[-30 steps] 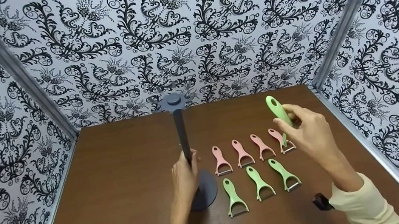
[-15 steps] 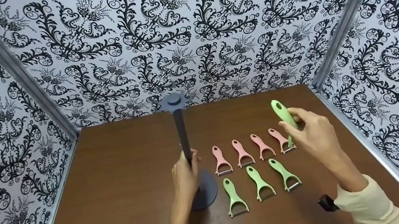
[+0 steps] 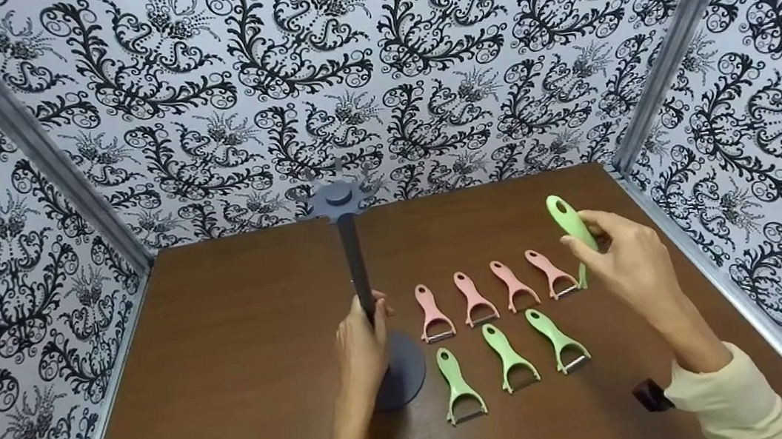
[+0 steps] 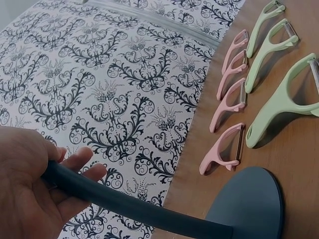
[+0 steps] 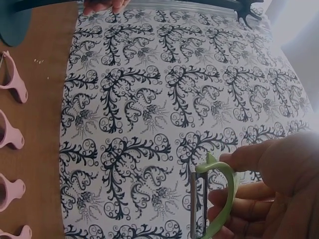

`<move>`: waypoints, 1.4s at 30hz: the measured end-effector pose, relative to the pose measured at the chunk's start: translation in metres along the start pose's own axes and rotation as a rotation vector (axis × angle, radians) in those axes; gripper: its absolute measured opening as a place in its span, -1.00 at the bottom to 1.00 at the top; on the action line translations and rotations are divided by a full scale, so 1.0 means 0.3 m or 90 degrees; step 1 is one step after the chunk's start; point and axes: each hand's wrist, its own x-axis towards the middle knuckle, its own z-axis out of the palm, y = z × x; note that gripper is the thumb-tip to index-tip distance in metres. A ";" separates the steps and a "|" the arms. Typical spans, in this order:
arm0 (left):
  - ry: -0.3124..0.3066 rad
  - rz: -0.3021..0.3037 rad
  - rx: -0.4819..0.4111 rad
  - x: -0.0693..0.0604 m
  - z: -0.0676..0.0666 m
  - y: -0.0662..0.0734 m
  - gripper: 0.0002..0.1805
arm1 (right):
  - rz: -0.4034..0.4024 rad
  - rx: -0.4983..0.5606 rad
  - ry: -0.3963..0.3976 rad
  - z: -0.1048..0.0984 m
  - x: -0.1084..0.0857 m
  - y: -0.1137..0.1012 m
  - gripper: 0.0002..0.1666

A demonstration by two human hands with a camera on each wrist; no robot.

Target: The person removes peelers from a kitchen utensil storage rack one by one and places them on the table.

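Note:
My left hand (image 3: 363, 342) grips the dark grey post (image 4: 124, 201) of an upright stand, low down, above its round base (image 3: 406, 370). At the stand's top is a hooked, star-shaped rack (image 3: 339, 200). My right hand (image 3: 631, 257) pinches a green peeler (image 3: 572, 222) above the table, handle end up, to the right of the laid-out rows. In the right wrist view the held peeler's blade (image 5: 199, 204) faces left, with thumb and fingers at its green frame.
On the brown table (image 3: 247, 326) lies a row of several pink peelers (image 3: 476, 300). Nearer are three green peelers (image 3: 509, 358), to the right of the stand's base. Patterned walls (image 3: 372, 65) with metal edge strips enclose the table at the back and sides.
My right hand has moved right with the green peeler, away from over the rightmost pink peeler. The left hand and the stand stay where they were.

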 end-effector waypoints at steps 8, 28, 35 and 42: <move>-0.007 -0.014 -0.001 0.000 -0.003 0.002 -0.96 | 0.015 -0.019 -0.016 0.015 -0.010 0.050 -0.60; -0.008 -0.028 -0.007 -0.007 0.001 -0.003 -0.93 | 0.091 -0.048 -0.120 0.042 -0.038 0.169 -0.51; -0.002 -0.015 -0.006 -0.004 0.004 -0.002 -0.96 | 0.107 -0.051 -0.140 0.056 -0.051 0.208 -0.47; 0.001 -0.008 -0.006 -0.009 0.003 -0.008 -0.94 | 0.118 -0.062 -0.162 0.078 -0.070 0.253 -0.48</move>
